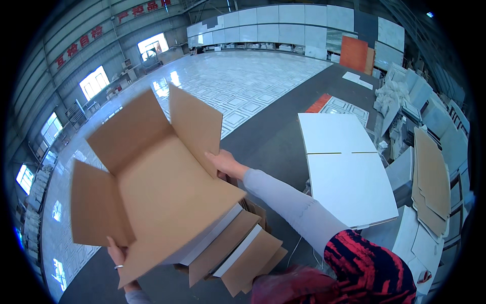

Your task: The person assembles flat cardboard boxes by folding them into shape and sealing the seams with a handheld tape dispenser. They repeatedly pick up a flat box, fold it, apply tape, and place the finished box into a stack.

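An open brown cardboard box (157,167) with its flaps spread outward tilts in front of me. My right hand (225,163) grips its right side wall, thumb on the inner face and fingers hidden behind. At the near left corner my left hand (116,253), a ring on one finger, holds the box's edge. Part of that hand is covered by the near flap. Beneath the box and to its right lie several more cartons (253,253) with brown flaps and white outer sides, partly overlapping one another.
Right of my right arm stands a white-topped surface (349,187) with a seam across it. Cardboard sheets (430,177) and stone slabs (405,86) lean along the right side. Patterned, glossy tiles (243,86) cover the floor ahead, and upright slabs (268,25) line the far wall.
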The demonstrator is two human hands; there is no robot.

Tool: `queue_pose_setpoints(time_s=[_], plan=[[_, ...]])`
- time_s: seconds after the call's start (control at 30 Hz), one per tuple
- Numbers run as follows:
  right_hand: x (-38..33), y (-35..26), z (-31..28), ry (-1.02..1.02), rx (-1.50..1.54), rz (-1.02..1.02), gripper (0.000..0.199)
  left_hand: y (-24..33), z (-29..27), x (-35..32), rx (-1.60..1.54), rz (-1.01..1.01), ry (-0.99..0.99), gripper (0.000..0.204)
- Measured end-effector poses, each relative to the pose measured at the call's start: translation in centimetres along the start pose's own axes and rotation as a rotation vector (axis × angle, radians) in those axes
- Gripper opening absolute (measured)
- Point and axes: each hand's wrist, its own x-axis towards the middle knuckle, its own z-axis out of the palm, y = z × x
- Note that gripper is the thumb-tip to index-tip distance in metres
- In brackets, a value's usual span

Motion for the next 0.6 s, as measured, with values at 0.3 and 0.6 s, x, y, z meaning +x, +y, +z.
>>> queue_pose_setpoints(time_s=[0.3,0.6], plan=[[-3.2,9.1,-3.1,-0.087,-0.373,0.171,0.037,-13.9,-3.2,-7.6,0.203,-0.478,0.149,0.057],[-8.2,11.0,-1.6,-0.107,0.112,0.126,0.031,-13.4,-4.5,-8.1,0.202,-0.069,0.392,0.053]])
